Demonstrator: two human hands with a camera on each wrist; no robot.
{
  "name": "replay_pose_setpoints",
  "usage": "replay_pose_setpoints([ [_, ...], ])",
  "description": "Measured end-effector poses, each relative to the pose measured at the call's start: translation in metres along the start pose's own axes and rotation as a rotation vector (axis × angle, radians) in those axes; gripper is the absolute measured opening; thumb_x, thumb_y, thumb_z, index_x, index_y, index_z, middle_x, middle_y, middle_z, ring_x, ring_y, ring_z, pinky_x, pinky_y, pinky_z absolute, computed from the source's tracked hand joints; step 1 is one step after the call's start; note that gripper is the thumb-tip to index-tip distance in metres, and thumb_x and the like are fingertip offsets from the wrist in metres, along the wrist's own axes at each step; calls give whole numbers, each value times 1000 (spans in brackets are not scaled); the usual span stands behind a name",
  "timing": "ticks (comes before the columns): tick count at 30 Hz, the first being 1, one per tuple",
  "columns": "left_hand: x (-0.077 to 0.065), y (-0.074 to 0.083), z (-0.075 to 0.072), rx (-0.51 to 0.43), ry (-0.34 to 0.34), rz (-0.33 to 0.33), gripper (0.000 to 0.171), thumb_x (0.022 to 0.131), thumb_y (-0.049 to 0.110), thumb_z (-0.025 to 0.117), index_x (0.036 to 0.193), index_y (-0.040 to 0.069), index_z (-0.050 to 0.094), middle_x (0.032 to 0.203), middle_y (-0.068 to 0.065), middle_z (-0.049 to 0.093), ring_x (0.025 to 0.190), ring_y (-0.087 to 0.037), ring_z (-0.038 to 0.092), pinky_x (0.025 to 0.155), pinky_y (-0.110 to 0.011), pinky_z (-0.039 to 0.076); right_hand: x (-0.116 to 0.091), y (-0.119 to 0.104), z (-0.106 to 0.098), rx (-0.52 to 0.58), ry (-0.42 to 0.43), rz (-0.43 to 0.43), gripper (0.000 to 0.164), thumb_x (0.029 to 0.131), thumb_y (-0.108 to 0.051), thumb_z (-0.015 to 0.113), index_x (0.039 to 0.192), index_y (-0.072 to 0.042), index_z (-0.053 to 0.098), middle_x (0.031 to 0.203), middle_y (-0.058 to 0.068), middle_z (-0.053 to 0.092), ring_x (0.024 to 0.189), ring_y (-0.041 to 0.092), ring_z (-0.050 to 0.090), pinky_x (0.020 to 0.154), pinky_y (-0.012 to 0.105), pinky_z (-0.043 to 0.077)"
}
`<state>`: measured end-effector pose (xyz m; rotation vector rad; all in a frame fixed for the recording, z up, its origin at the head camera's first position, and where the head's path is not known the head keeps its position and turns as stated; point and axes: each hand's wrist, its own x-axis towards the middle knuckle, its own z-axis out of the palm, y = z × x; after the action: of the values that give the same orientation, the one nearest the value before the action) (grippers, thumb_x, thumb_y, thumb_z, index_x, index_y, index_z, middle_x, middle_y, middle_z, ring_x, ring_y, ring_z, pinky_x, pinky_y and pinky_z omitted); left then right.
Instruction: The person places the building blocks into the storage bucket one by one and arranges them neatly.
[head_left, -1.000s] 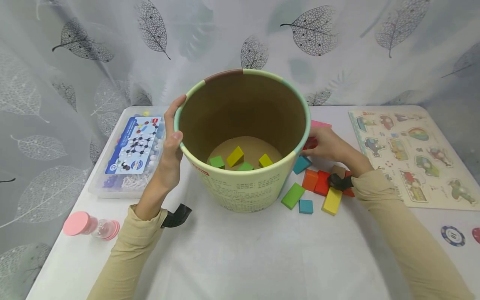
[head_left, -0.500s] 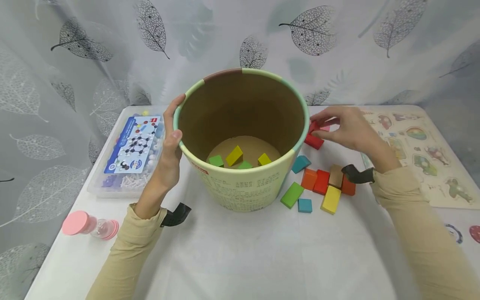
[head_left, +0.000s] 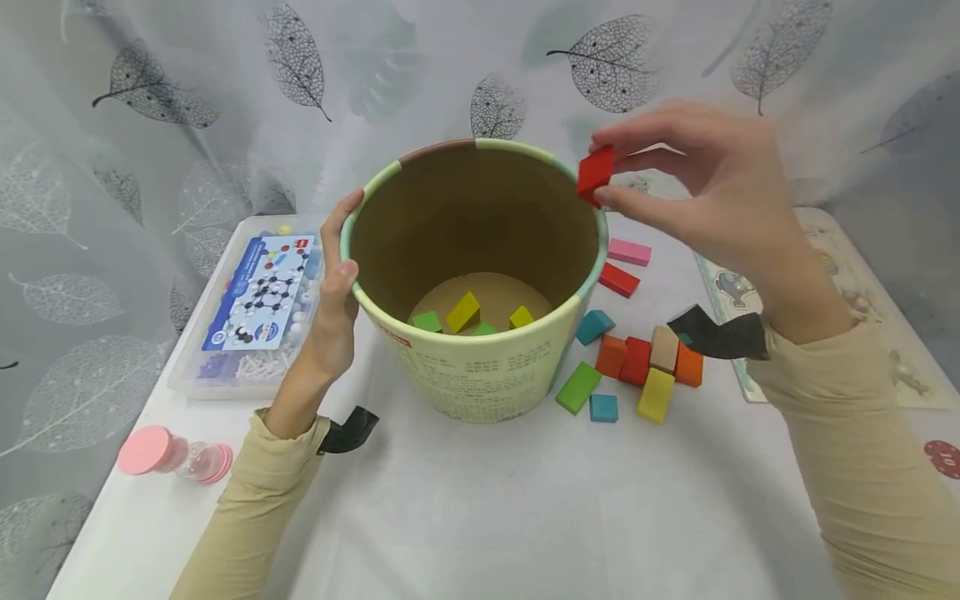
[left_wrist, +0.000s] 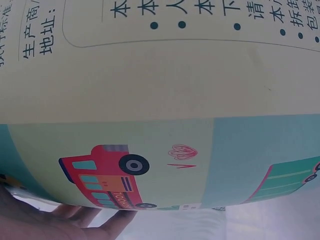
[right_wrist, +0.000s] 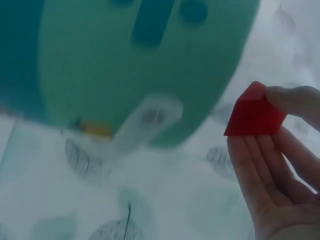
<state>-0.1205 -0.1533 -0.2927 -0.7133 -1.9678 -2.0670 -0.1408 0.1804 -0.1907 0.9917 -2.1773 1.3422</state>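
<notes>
A large pale green paper bucket (head_left: 480, 367) stands mid-table, with several green and yellow blocks (head_left: 463, 312) on its bottom. My left hand (head_left: 335, 292) grips its left rim, thumb inside; in the left wrist view the bucket wall (left_wrist: 165, 125) fills the frame with my fingers (left_wrist: 107, 222) under it. My right hand (head_left: 675, 183) is raised over the bucket's right rim and pinches a red block (head_left: 595, 174) between thumb and fingers; the right wrist view shows that red block (right_wrist: 254, 112) at my fingertips.
Loose coloured blocks (head_left: 637, 367) lie right of the bucket, with a pink block (head_left: 628, 252) and a red block (head_left: 619, 280) behind. A clear plastic box (head_left: 255, 308) sits left, a pink sand timer (head_left: 168, 454) front left, a picture puzzle board (head_left: 892, 333) right.
My right hand took a red block from the table behind the bucket and lifted it up over the right rim. The left hand kept its grip on the rim.
</notes>
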Motion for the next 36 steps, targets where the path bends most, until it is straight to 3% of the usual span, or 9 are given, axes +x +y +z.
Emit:
replay_pose_setpoints([
  [4,1,-1,0,-9,-2,1,79,87,59,46,153,25,19,155,-12,29,139,-39,28,112,-58,18,7,-10,19,91,-58,-39,44,70,17,76,112,7,68,106,9,69,97,22,65,91,24,53],
  [14,1,-2,1,-12,-10,-1,81,86,59,48,153,25,20,155,-11,29,141,-38,28,113,-59,16,7,-6,30,83,-93,-54,46,68,20,75,112,8,67,102,12,68,96,21,66,89,25,54],
  [20,1,-1,0,-18,-12,11,82,86,60,49,153,23,19,156,-10,28,142,-36,27,115,-59,15,4,-4,22,112,-79,-53,45,70,18,75,113,8,68,105,11,68,98,22,66,90,25,53],
  [25,0,-1,-2,-16,-7,8,81,87,59,48,153,23,19,156,-10,29,141,-36,28,114,-57,17,-2,2,6,222,-35,-57,42,71,17,74,112,15,65,109,15,69,99,25,66,91,26,53],
  [30,-2,1,-3,-26,0,-5,79,87,57,48,153,23,19,156,-10,29,141,-37,27,114,-54,19,-21,15,-8,315,9,27,40,71,22,71,110,20,62,107,20,68,98,26,67,91,26,53],
  [33,-2,2,-2,-29,-6,-4,80,87,58,48,153,23,19,155,-11,29,141,-38,27,113,-55,19,-41,31,-12,207,-35,109,43,72,22,70,113,15,64,108,18,68,100,23,67,91,23,52],
  [36,0,3,-2,-28,-19,0,79,87,57,48,153,23,19,156,-12,28,141,-39,27,114,-56,19,-64,54,-11,25,-155,203,45,74,15,74,116,3,67,111,10,68,101,15,66,90,15,50],
])
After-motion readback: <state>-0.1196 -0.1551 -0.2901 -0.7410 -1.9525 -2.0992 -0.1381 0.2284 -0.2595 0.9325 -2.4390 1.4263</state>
